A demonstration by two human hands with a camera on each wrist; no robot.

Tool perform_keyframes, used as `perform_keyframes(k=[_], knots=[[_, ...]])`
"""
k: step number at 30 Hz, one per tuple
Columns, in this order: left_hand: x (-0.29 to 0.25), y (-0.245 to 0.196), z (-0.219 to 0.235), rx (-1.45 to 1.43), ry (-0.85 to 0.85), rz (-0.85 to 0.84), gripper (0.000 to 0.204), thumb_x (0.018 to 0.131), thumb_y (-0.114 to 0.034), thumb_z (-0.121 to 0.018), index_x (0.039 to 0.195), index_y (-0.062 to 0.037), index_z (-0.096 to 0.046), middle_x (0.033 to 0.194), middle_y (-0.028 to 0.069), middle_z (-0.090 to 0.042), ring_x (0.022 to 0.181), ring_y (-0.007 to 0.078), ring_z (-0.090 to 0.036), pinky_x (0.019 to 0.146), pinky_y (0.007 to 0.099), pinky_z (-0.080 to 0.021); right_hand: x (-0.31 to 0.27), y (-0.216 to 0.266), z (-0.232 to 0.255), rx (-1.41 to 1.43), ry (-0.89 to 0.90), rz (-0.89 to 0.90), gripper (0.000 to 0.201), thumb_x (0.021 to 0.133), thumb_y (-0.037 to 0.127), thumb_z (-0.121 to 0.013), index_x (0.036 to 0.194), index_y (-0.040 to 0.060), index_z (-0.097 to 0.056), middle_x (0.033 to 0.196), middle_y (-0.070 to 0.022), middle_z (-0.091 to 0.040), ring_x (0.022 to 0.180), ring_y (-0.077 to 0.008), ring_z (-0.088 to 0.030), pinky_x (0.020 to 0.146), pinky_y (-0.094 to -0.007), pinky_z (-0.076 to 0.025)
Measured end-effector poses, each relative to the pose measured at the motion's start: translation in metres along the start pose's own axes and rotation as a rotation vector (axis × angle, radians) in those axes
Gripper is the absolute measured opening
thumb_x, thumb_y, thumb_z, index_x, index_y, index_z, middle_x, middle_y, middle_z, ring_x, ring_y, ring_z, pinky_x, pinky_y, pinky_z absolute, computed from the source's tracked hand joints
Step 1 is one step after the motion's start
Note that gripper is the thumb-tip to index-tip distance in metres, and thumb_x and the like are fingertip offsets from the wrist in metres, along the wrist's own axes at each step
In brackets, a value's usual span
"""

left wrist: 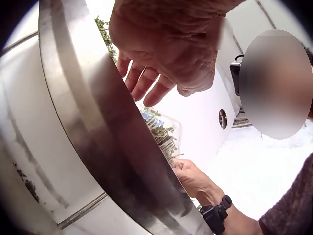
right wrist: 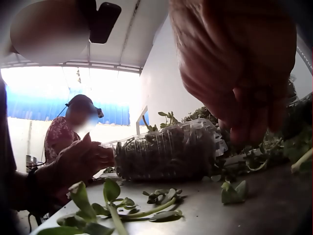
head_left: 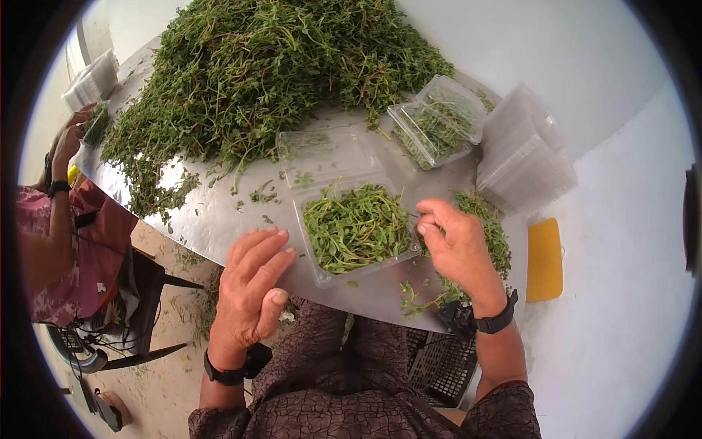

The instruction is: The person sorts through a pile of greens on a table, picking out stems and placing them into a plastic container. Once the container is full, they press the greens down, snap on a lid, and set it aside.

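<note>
With the open clear plastic clamshell box (head_left: 323, 279) of leafy green stems (head_left: 357, 227) near the front edge of the silver metal table (head_left: 212, 208), the empty, loose-fingered left hand (head_left: 252, 289) could best steady it while the right hand (head_left: 459, 245), whose pinch I cannot tell, tucks stems inside

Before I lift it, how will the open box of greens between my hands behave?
The box likely flexes, since its plastic looks thin. Its lid lies open, so greens heaped inside could spill if tipped.
</note>
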State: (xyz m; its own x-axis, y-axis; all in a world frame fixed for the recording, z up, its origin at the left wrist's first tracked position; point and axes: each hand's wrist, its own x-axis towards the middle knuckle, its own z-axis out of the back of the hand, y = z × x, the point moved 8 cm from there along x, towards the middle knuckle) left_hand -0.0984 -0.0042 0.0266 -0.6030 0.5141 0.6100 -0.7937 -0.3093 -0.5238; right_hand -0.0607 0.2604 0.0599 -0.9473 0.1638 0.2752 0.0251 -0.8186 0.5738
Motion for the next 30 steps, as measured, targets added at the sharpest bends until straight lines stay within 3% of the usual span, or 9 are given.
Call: perform_keyframes(k=[2, 5, 9, 11, 14, 21, 23, 30], knots=[[0.000, 0.000, -0.001, 0.000, 0.004, -0.007, 0.051, 0.101, -0.041, -0.037, 0.111, 0.0003, -0.066, 0.123, 0.0180, -0.063, 0.117, 0.0403, -0.057, 0.102, 0.0513, -0.043, 0.000, 0.002, -0.001, 0.006, 0.002, 0.017, 0.017, 0.082, 0.001, -0.063, 0.100, 0.0013, -0.064, 0.079, -0.0163, -0.067, 0.074, -0.0332, -0.065, 0.068, -0.0415, -0.051], [0.000, -0.002, -0.001, -0.001, 0.007, -0.014, 0.051, 0.101, -0.041, -0.038, 0.111, 0.0006, -0.066, 0.122, 0.0177, -0.063, 0.117, 0.0405, -0.057, 0.101, 0.0508, -0.044, 0.000, 0.011, 0.002, -0.072, -0.003, 0.103, 0.012, 0.082, 0.003, -0.065, 0.093, 0.0017, -0.065, 0.076, -0.0159, -0.066, 0.069, -0.0339, -0.064, 0.063, -0.0416, -0.049], [0.000, -0.002, -0.002, -0.006, 0.004, -0.018, 0.051, 0.101, -0.041, -0.038, 0.110, 0.0012, -0.066, 0.122, 0.0177, -0.063, 0.117, 0.0403, -0.057, 0.099, 0.0505, -0.045, 0.000, 0.019, 0.005, -0.108, -0.020, 0.064, 0.011, 0.081, 0.004, -0.067, 0.091, 0.0017, -0.066, 0.077, -0.0156, -0.065, 0.072, -0.0345, -0.063, 0.064, -0.0429, -0.048], [-0.001, -0.002, -0.002, -0.006, 0.001, -0.017, 0.051, 0.101, -0.040, -0.039, 0.110, 0.0013, -0.066, 0.121, 0.0177, -0.063, 0.116, 0.0402, -0.057, 0.098, 0.0502, -0.045, 0.001, 0.025, 0.012, -0.148, -0.131, 0.128, 0.011, 0.081, 0.005, -0.067, 0.092, 0.0020, -0.066, 0.081, -0.0150, -0.066, 0.079, -0.0345, -0.063, 0.069, -0.0436, -0.049], [0.001, -0.005, 0.000, -0.011, -0.011, -0.020, 0.050, 0.102, -0.040, -0.039, 0.109, 0.0017, -0.066, 0.121, 0.0179, -0.063, 0.116, 0.0404, -0.057, 0.098, 0.0499, -0.046, 0.001, 0.022, 0.007, -0.158, -0.125, 0.156, 0.012, 0.081, 0.005, -0.067, 0.093, 0.0021, -0.066, 0.083, -0.0144, -0.066, 0.083, -0.0345, -0.062, 0.072, -0.0442, -0.049], [0.005, -0.010, -0.003, -0.022, -0.003, -0.055, 0.051, 0.102, -0.040, -0.040, 0.106, 0.0034, -0.066, 0.122, 0.0195, -0.062, 0.116, 0.0409, -0.057, 0.097, 0.0498, -0.046, 0.002, 0.026, 0.000, -0.132, -0.086, 0.147, 0.008, 0.080, 0.003, -0.065, 0.088, 0.0029, -0.067, 0.081, -0.0125, -0.065, 0.081, -0.0335, -0.062, 0.071, -0.0427, -0.049], [0.006, -0.011, -0.004, -0.020, -0.007, -0.060, 0.049, 0.101, -0.039, -0.041, 0.106, 0.0035, -0.066, 0.122, 0.0195, -0.062, 0.116, 0.0410, -0.057, 0.097, 0.0498, -0.046, 0.002, 0.028, 0.000, -0.142, -0.074, 0.144, 0.008, 0.079, 0.002, -0.067, 0.087, 0.0010, -0.068, 0.081, -0.0118, -0.065, 0.078, -0.0293, -0.062, 0.071, -0.0374, -0.049], [0.006, -0.013, -0.004, 0.001, -0.019, -0.074, 0.042, 0.099, -0.034, -0.048, 0.105, 0.0039, -0.066, 0.121, 0.0195, -0.062, 0.115, 0.0409, -0.057, 0.097, 0.0492, -0.047, 0.005, 0.040, -0.004, -0.226, -0.113, 0.211, 0.006, 0.075, 0.000, -0.066, 0.080, 0.0031, -0.068, 0.072, -0.0088, -0.063, 0.070, -0.0272, -0.061, 0.064, -0.0373, -0.048]])
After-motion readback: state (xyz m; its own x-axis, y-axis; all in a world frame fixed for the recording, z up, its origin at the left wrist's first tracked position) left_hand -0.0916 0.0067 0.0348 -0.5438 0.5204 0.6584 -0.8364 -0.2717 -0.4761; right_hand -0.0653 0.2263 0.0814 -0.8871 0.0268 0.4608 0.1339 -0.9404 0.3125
